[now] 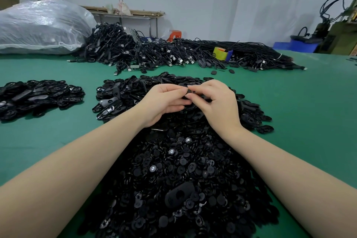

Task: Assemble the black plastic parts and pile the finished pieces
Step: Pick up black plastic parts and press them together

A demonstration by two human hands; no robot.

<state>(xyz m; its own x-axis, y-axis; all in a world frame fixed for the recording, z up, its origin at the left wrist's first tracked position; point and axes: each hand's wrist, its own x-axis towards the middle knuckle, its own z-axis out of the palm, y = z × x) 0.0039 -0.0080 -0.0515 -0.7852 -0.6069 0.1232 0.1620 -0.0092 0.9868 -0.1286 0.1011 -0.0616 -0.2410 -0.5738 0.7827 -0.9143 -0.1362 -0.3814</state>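
A small black plastic part (188, 92) is pinched between the fingertips of the left hand (164, 100) and the right hand (216, 102), held just above the far end of the central heap. Both hands are closed on it, thumbs and forefingers meeting at the piece; whether one part or two are gripped cannot be told, since the fingers hide most of it. The part sits at the meeting point of the two hands, at about 12 o'clock from the wrists, so neither hand is clearly nearer. Its long axis cannot be made out.

Below the forearms, at 6 o'clock, a heap of small round black discs (179, 176) is spread over the green table mat (309, 112); these look matte, hard and thin, some with a pale glinting centre. At 12 o'clock beyond the hands, oval shells (119, 94) are piled, glossy and hollowed. At 9 o'clock, well apart, a separate pile of oval pieces (38, 94) lies, probably the finished stack. The pressing-together step is judged to be in hand.
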